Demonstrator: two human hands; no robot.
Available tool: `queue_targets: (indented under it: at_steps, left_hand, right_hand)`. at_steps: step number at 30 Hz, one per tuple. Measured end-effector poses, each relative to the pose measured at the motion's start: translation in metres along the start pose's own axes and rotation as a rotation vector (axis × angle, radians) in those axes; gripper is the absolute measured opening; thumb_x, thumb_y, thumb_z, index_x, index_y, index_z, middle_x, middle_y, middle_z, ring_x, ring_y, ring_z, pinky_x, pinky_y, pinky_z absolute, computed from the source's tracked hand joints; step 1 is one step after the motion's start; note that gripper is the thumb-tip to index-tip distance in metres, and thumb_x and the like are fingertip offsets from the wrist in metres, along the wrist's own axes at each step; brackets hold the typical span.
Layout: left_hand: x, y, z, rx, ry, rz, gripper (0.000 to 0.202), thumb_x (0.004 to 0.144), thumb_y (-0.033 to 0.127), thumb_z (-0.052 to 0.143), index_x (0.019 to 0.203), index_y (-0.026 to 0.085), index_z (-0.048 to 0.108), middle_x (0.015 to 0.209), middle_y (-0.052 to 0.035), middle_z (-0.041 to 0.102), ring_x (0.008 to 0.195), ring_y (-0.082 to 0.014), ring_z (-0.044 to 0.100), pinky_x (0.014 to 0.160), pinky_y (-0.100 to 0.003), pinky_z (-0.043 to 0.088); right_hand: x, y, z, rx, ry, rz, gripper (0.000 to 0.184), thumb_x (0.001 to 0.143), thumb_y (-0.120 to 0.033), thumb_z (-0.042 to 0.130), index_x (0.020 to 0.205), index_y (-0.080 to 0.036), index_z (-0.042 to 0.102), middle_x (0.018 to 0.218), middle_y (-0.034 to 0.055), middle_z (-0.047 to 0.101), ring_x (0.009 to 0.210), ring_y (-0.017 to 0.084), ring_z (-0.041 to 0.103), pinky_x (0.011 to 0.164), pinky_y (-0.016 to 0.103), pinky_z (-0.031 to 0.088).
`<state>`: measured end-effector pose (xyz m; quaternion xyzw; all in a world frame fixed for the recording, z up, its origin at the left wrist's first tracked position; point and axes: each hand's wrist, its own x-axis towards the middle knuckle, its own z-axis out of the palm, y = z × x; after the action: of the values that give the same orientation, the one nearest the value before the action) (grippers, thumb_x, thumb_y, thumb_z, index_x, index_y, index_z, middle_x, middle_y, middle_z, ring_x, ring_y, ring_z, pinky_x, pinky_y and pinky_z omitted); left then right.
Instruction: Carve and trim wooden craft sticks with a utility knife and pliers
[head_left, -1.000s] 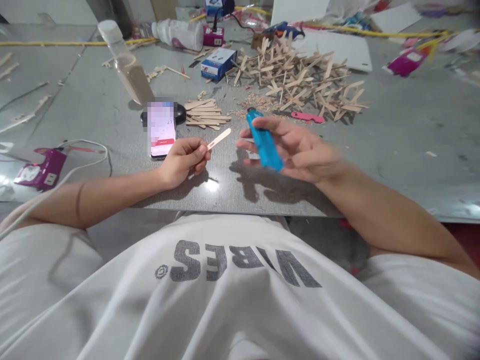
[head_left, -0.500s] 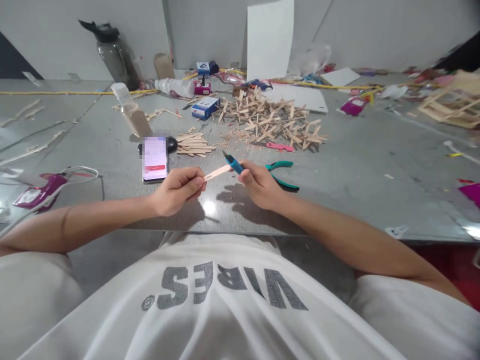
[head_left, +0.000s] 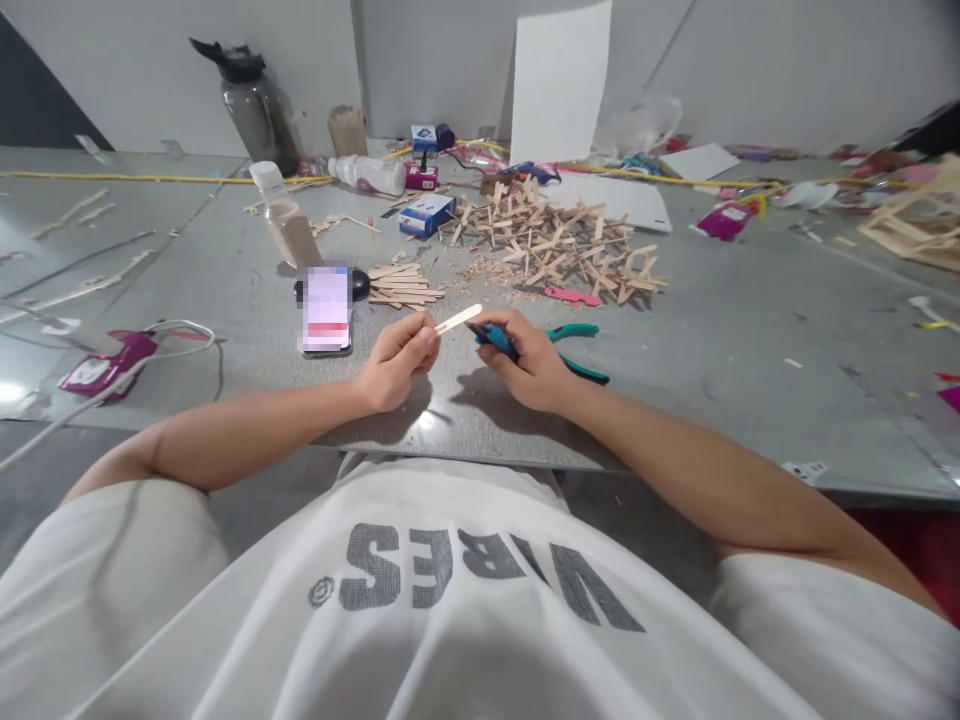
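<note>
In my left hand (head_left: pixel 399 362) a wooden craft stick (head_left: pixel 459 319) is pinched between thumb and fingers. It points up and to the right, with a small dark mark near my fingertips. My right hand (head_left: pixel 529 362) is closed around a blue tool (head_left: pixel 499 341) with a dark, pointed tip; its exact kind is unclear. That tip lies just below the stick's free end, and I cannot tell whether they touch. Behind my right hand, teal-handled pliers (head_left: pixel 576 331) lie on the table, their head hidden.
A heap of joined craft sticks (head_left: pixel 559 235) lies beyond my hands, with a pink cutter-like piece (head_left: pixel 574 296) before it. Loose sticks (head_left: pixel 405 284) fan out beside a phone (head_left: pixel 328 310). Bottles (head_left: pixel 289 225), a blue box (head_left: pixel 426 215) and a purple device (head_left: pixel 112 368) stand or lie about.
The stick's right end has come free of my right hand and now points higher. The blue tool has dropped slightly and tilted flatter. The whole view has shifted a little.
</note>
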<state>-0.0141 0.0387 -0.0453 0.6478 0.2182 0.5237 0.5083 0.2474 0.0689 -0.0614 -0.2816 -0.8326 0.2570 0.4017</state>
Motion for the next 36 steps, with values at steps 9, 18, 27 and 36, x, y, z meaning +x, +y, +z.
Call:
queue_targets:
  at_steps: [9,18,27,36]
  left_hand:
    - [-0.009,0.0,-0.001,0.032,-0.164,0.078,0.056,0.119,0.066,0.073,0.088,0.019,0.065,0.063,0.0058,0.053,0.05,-0.0058,0.04,0.053,-0.021,0.036]
    - [-0.009,0.002,-0.003,0.072,-0.196,0.015,0.061,0.117,0.072,0.072,0.091,0.018,0.069,0.063,0.0049,0.058,0.052,-0.007,0.046,0.056,-0.022,0.041]
    - [-0.01,0.004,-0.002,0.098,-0.288,-0.088,0.066,0.115,0.079,0.071,0.089,0.018,0.069,0.065,0.0038,0.059,0.056,-0.0085,0.052,0.057,-0.023,0.043]
    - [-0.009,0.003,-0.003,0.067,-0.321,-0.147,0.067,0.115,0.083,0.068,0.094,0.019,0.066,0.067,0.0037,0.06,0.056,-0.0087,0.052,0.056,-0.023,0.044]
  right_hand:
    - [-0.004,-0.009,-0.008,-0.216,-0.141,-0.12,0.032,0.123,-0.05,0.058,0.134,-0.026,0.074,0.098,0.0039,0.082,0.075,0.019,0.066,0.074,0.033,0.045]
    - [-0.003,-0.013,-0.01,-0.332,-0.205,-0.199,0.025,0.122,-0.04,0.051,0.122,-0.022,0.07,0.096,0.0074,0.081,0.076,0.021,0.067,0.073,0.033,0.042]
    - [-0.005,-0.024,-0.008,-0.363,-0.272,-0.261,0.017,0.118,-0.032,0.054,0.109,-0.023,0.066,0.076,-0.0002,0.062,0.065,0.019,0.054,0.065,0.031,0.034]
    - [-0.006,-0.027,-0.007,-0.372,-0.242,-0.328,0.029,0.126,-0.041,0.051,0.107,-0.024,0.064,0.079,0.0005,0.067,0.063,0.018,0.055,0.065,0.03,0.036]
